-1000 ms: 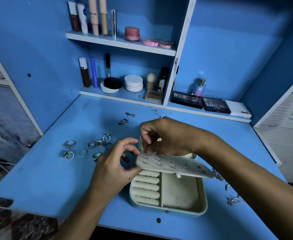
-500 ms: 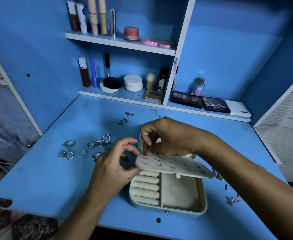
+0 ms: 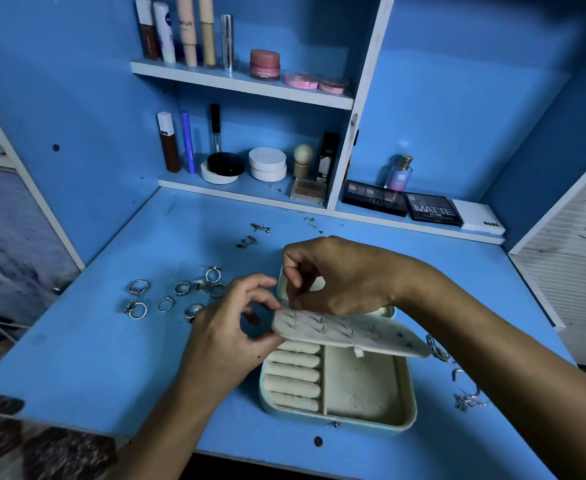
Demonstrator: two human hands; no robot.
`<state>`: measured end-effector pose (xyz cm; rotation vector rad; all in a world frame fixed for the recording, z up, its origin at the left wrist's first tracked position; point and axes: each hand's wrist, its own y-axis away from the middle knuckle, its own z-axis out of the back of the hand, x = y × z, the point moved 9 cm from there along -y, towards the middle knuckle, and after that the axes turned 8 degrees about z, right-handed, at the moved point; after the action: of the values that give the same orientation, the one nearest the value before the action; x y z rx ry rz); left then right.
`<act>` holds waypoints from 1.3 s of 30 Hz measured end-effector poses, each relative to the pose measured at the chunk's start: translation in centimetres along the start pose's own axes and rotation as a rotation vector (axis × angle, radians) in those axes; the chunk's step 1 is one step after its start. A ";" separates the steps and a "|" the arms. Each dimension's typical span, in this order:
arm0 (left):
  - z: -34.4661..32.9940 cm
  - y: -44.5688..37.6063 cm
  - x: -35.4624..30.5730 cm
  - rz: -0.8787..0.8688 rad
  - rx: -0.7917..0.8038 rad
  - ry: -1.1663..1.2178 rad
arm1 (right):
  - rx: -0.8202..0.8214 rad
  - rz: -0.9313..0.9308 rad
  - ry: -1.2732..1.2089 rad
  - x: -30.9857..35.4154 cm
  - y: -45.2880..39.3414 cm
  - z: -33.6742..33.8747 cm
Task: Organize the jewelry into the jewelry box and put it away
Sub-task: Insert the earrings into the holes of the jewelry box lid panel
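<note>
Left hand [image 3: 229, 327] steadies earring panel [image 3: 350, 332]; right hand [image 3: 340, 275] pinches above

A blue desk [image 3: 77, 358] was backed by blue walls [image 3: 77, 98]. Cosmetics were ranged on two white-edged shelves [image 3: 243, 86], and a white slatted panel [image 3: 575, 282] was seen at right under dim light.
</note>
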<state>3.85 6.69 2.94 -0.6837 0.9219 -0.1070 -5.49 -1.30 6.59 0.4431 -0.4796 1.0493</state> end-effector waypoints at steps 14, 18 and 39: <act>-0.1 0.2 0.1 -0.020 -0.016 -0.022 | -0.008 -0.013 -0.017 -0.2 -0.1 0.1; 0.0 0.1 -0.4 -0.037 -0.022 -0.022 | 0.021 -0.025 0.003 -0.1 -0.2 -0.1; 0.4 0.2 -0.3 -0.057 -0.091 -0.076 | 0.005 -0.010 -0.029 -0.4 0.1 0.3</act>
<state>3.94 7.18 3.20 -0.7937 0.8384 -0.0895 -5.81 -1.67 6.62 0.4653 -0.4995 1.0354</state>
